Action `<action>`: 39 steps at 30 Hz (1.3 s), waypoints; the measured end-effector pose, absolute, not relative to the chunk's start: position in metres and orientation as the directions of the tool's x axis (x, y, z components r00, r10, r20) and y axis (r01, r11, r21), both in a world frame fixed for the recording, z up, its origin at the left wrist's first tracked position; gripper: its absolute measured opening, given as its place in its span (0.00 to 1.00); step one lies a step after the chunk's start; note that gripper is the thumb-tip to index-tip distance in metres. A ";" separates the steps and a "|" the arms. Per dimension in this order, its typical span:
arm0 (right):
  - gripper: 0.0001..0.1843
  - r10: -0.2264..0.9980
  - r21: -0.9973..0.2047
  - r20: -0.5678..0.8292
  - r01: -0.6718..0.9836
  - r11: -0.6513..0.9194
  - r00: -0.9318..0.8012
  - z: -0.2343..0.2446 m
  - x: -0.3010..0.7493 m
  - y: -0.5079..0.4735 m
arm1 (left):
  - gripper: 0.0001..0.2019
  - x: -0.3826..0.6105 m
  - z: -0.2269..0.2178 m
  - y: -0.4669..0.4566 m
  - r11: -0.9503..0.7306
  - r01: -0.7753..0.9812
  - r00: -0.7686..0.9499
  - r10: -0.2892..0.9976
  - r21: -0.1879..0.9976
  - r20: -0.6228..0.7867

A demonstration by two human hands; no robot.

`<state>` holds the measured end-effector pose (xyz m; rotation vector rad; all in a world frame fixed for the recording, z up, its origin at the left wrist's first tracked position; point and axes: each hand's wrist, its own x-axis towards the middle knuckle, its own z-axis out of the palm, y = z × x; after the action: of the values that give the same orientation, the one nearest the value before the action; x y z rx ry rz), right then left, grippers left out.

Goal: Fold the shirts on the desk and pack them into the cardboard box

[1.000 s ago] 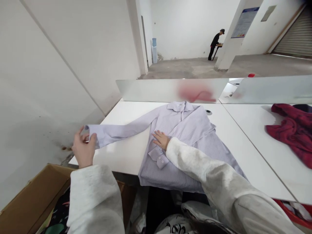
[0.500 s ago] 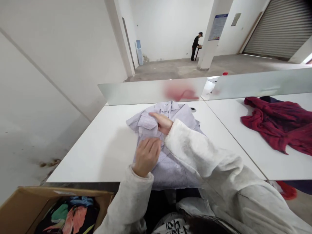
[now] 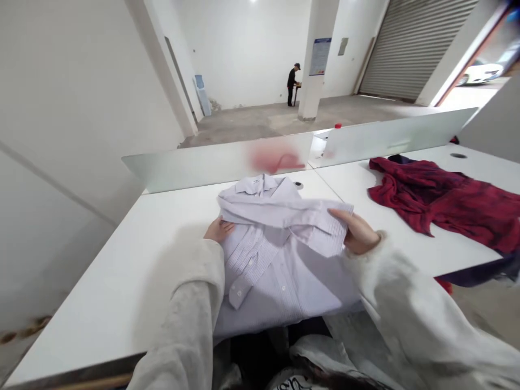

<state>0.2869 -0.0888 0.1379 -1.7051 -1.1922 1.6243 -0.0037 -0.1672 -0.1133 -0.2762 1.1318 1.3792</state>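
On a white worktop (image 3: 122,281), the left hand (image 3: 218,230) presses, fingers together, on the left fold of a pale lilac striped cotton shirt (image 3: 280,271) lying at the near edge, hem overhanging. The right hand (image 3: 357,234) pinches its sleeve cuff (image 3: 325,227), stretched across the chest. A crumpled red garment (image 3: 439,195) lies further right.

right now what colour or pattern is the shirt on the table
The shirt is pale lilac with fine stripes; head view.
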 end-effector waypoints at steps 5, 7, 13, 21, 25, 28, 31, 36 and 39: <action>0.14 0.667 -0.632 -0.743 0.267 -0.728 0.059 0.083 0.359 -0.122 | 0.14 -0.002 -0.139 -0.147 0.268 -0.843 -0.293 0.499 0.467 -0.816; 0.14 0.610 -0.584 -0.789 0.218 -0.782 0.073 0.068 0.371 -0.131 | 0.15 -0.002 -0.143 -0.145 0.264 -0.827 -0.334 0.481 0.497 -0.811; 0.14 0.540 -0.529 -0.827 0.111 -0.842 0.156 0.053 0.379 -0.135 | 0.15 -0.011 -0.145 -0.153 0.362 -0.756 -0.340 0.494 0.545 -0.800; 0.25 0.559 -0.535 -0.821 0.185 -0.825 0.118 0.050 0.383 -0.138 | 0.13 -0.057 -0.129 -0.187 0.645 -0.455 -0.215 0.590 0.614 -0.778; 0.30 0.571 -0.542 -0.814 0.212 -0.813 0.105 0.050 0.384 -0.141 | 0.10 -0.079 -0.118 -0.180 0.704 -0.096 -0.288 0.657 0.703 -0.697; 0.36 0.578 -0.559 -0.814 0.199 -0.805 0.050 0.045 0.386 -0.147 | 0.16 -0.071 -0.121 -0.153 0.647 0.219 -0.289 0.758 0.731 -0.585; 0.40 0.607 -0.596 -0.794 0.205 -0.776 -0.009 0.038 0.393 -0.156 | 0.21 -0.044 -0.134 -0.125 0.562 0.470 -0.223 0.822 0.681 -0.525; 0.43 0.691 -0.655 -0.719 0.403 -0.639 -0.073 0.040 0.424 -0.171 | 0.30 -0.015 -0.155 -0.111 0.482 0.728 -0.195 0.827 0.488 -0.527; 0.32 0.847 -0.637 -0.519 0.712 -0.296 -0.113 0.050 0.436 -0.172 | 0.32 -0.017 -0.162 -0.114 0.445 0.799 -0.172 0.813 0.403 -0.557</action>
<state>0.4362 -0.1716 0.0504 -1.9867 -1.7677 1.3748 -0.0172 -0.1138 -0.1618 1.3512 1.9641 0.0232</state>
